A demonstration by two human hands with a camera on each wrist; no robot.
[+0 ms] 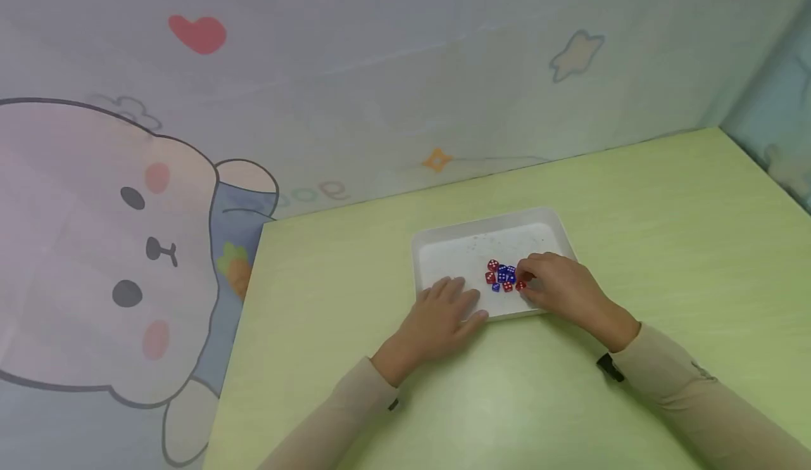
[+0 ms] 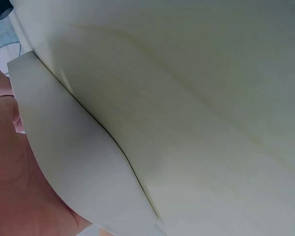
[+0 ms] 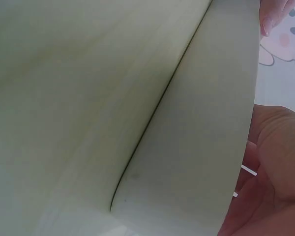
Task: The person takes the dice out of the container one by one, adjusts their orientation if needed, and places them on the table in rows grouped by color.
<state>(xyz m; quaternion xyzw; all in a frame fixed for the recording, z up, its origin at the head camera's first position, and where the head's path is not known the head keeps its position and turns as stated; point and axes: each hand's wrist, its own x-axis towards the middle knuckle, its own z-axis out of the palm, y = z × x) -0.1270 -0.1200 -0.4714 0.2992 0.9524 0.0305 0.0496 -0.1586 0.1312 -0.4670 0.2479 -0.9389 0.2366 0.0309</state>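
Note:
In the head view a white tray (image 1: 443,240) holds a tight cluster of small red and blue dice (image 1: 502,277), set near its middle right. My left hand (image 1: 440,315) reaches over the tray's front left rim with fingers spread, resting at the tray left of the dice. From the right side my right hand (image 1: 560,287) bends in over the tray, thumb and forefinger pinching a red die (image 1: 521,286) at the cluster's right edge. Both wrist views mostly show the tray's outer wall (image 2: 83,142), which partly covers the palms and hides the dice.
The tray stands on a pale green table (image 1: 329,301). Behind the table hangs a printed cloth (image 1: 355,90) with a cartoon bear, a heart and stars. Small dark marks dot the tray floor behind the dice.

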